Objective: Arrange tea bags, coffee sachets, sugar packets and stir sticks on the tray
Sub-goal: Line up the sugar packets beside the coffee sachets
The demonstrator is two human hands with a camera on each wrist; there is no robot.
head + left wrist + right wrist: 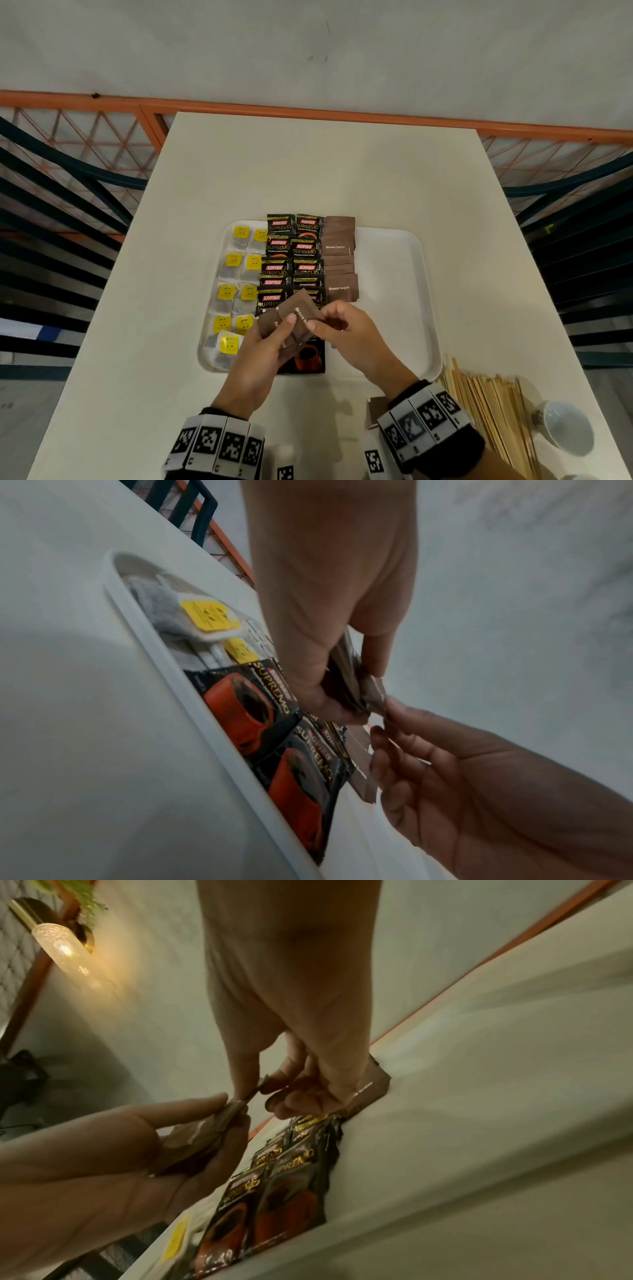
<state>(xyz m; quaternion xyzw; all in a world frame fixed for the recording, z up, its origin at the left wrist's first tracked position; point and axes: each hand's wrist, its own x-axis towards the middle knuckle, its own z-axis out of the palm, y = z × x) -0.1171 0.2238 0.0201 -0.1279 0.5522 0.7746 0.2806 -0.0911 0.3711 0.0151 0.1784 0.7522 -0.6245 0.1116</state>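
A white tray [404, 260] holds yellow-tagged tea bags [236, 270] on its left, black coffee sachets [291, 253] in two middle columns, and a column of brown sugar packets [339, 260] beside them. Above the tray's near edge my left hand [270, 342] grips a small stack of brown sugar packets [294, 318]. My right hand [329, 325] pinches the top packet of that stack at its right edge. In the left wrist view the stack [356, 685] sits between thumb and fingers over the coffee sachets [246, 704]. The right wrist view shows the pinched packet edge [253, 1093].
Wooden stir sticks [489, 411] lie in a loose pile on the table right of the tray's near corner. A white cup [565, 428] lies beside them. A small cardboard box [375, 407] sits by my right wrist. The tray's right part is bare.
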